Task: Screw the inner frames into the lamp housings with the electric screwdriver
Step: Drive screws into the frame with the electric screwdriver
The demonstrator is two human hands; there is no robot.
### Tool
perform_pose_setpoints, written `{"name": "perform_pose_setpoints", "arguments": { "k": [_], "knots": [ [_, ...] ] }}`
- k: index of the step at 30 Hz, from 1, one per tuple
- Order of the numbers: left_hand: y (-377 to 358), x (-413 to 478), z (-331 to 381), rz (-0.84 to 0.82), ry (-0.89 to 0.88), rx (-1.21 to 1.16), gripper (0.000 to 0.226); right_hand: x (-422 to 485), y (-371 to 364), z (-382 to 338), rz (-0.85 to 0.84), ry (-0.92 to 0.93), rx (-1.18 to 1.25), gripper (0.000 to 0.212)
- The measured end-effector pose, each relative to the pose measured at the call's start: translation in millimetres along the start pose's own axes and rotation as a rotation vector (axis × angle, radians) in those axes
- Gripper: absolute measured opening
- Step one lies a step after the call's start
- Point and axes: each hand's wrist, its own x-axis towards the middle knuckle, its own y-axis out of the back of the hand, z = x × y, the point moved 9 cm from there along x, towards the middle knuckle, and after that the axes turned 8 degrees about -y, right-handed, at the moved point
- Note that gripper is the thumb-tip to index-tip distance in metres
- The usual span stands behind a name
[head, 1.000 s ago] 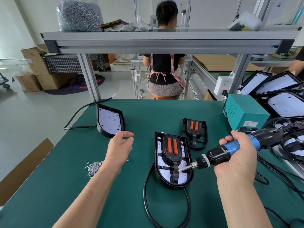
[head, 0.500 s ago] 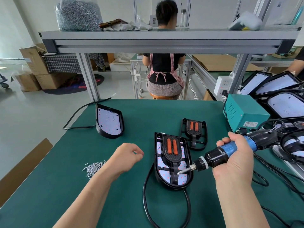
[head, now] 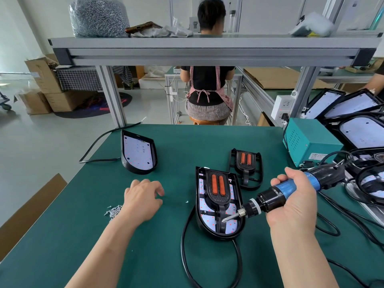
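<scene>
Now right hand grips electric screwdriver, bit over lamp housing; left hand loosely curled on mat beside it

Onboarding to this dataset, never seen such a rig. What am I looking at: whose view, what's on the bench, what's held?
No robot: a person's bare hands, filmed by one wide-angle head-worn camera looking down. The right hand grips a blue-and-black electric screwdriver, bit over a black lamp housing with a black, orange-striped inner frame seated in it. The left hand is palm-down above the green mat, fingers loosely curled; whether it holds anything is hidden. Also there: a second loose frame, another open housing, a silver screw pile, a teal metal box.
</scene>
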Motion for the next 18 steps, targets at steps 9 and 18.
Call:
{"name": "perform_pose_setpoints", "arguments": {
  "k": [9, 18],
  "knots": [
    [3.8, -3.2, 16.0, -0.061, -0.158, 0.216, 0.006, -1.6, -3.8, 7.0, 0.002, -0.024, -0.013, 0.019],
    [13.2, -46.4, 84.7, -0.008, -0.191, -1.139, 0.021, -10.7, -19.1, -3.4, 0.004, 0.047, 0.057, 0.017]
  ]
}}
